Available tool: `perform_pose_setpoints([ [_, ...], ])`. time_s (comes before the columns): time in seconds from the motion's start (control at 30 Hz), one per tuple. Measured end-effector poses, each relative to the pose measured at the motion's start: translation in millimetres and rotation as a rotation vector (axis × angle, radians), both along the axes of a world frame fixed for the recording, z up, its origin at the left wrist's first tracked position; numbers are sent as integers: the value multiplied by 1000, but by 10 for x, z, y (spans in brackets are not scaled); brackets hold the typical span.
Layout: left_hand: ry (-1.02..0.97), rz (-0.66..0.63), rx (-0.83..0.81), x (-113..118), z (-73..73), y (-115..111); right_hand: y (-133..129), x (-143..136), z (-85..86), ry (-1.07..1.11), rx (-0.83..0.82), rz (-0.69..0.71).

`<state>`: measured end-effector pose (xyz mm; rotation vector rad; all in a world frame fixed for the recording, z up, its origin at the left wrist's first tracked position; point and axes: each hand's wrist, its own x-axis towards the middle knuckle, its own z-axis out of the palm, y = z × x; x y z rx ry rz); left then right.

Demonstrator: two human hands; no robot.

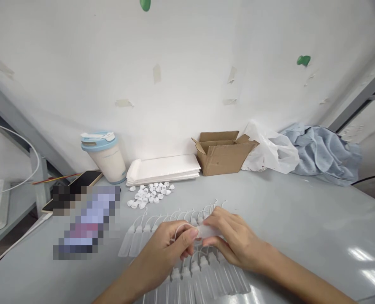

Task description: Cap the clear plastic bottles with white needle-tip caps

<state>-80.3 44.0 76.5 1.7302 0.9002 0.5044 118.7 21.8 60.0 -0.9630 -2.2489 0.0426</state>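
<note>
My right hand [238,238] is closed around the body of a small translucent plastic tube [209,231], held nearly level above the table. My left hand [173,245] pinches the neck end of the same tube between thumb and fingers. A thin white strand loops over the left fingers from that end. Beneath both hands lie two rows of similar clear tubes, a back row [137,240] and a front row [203,278], with thin strands curving from their necks. Small white caps [147,195] lie in a loose pile beyond the left hand.
Along the wall stand a blue-lidded cup [106,158], a stack of white padded envelopes [165,168], an open cardboard box [223,157], a white plastic bag [269,150] and a bundled blue cloth [323,154]. Two phones, one dark [79,183] and one blurred [90,223], lie left.
</note>
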Motion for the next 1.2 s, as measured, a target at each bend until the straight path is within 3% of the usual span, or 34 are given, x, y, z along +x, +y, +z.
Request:
perform_pose_setpoints([
  [0.07, 20, -24, 189, -5, -46, -13, -33, -6, 20, 85, -163, 20],
  [0.17, 25, -21, 639, 1, -163, -32, -69, -34, 30, 224, -469, -24],
  [0.23, 21, -11, 771, 11, -209, -39, -75, -50, 31, 314, -611, -56],
  [0.3, 35, 22, 711, 23, -186, -44, -71, -56, 40, 409, -685, -49],
  [0.37, 69, 13, 517, 30, -101, -51, -69, -53, 60, 471, -717, -7],
  [0.47, 137, -103, 219, 29, 39, -73, -80, -51, 95, 479, -745, 72],
  [0.57, 181, -124, 207, 25, 55, -96, -87, -64, 90, 491, -752, 83],
  [0.63, 200, -89, 401, 28, -12, -101, -75, -82, 60, 541, -766, 59],
  [0.83, 278, -23, 1275, 74, -187, -122, -19, -141, -20, 776, -965, 54],
  [0.93, 354, -5, 1491, 96, -163, -140, -28, -158, -20, 867, -1043, 81],
  [1.0, 357, 10, 1468, 81, -149, -109, -25, -145, -16, 891, -1054, 79],
  [1.07, 342, 34, 1340, 16, -154, -15, 10, -100, -13, 916, -1016, 33],
  [1.2, 445, 231, 1068, -253, -213, 329, 200, 79, -15, 997, -810, -103],
])
